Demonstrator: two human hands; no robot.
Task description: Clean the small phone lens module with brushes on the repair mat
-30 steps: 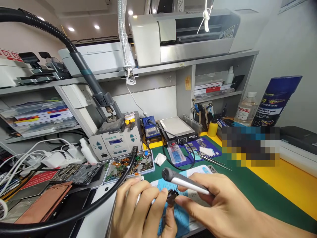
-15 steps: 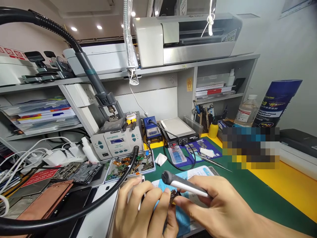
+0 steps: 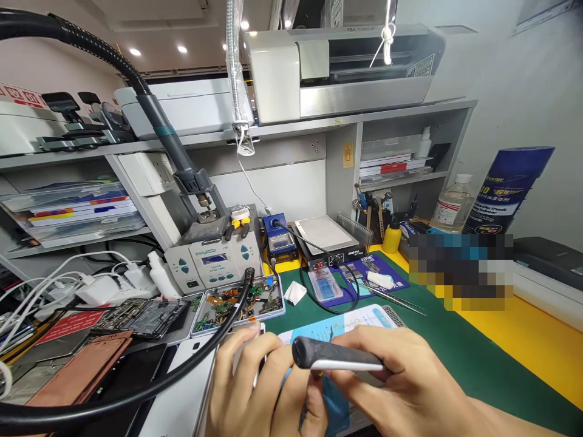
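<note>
In the lower middle, my right hand (image 3: 405,376) is closed around a pen-like tool with a black-and-white handle (image 3: 339,357), its rounded black end pointing left over my left hand. What kind of tool it is does not show. My left hand (image 3: 264,388) is curled with its fingers bent. A sliver of something yellow (image 3: 317,375) shows where the fingertips of both hands meet; the handle and fingers hide the rest. Beneath the hands lies a blue-and-white printed sheet or packet (image 3: 337,403).
Left of the hands lie a white phone or tablet (image 3: 180,388), a black hose (image 3: 173,379) and a tray of small circuit parts (image 3: 243,303). Tweezers (image 3: 396,298) and a blue mat (image 3: 378,276) lie beyond on the green work mat (image 3: 473,370). A soldering station (image 3: 214,261) stands behind.
The black-and-white handle has tipped lower and swung so its black end faces me more. It now covers the small dark piece that showed between the fingertips.
</note>
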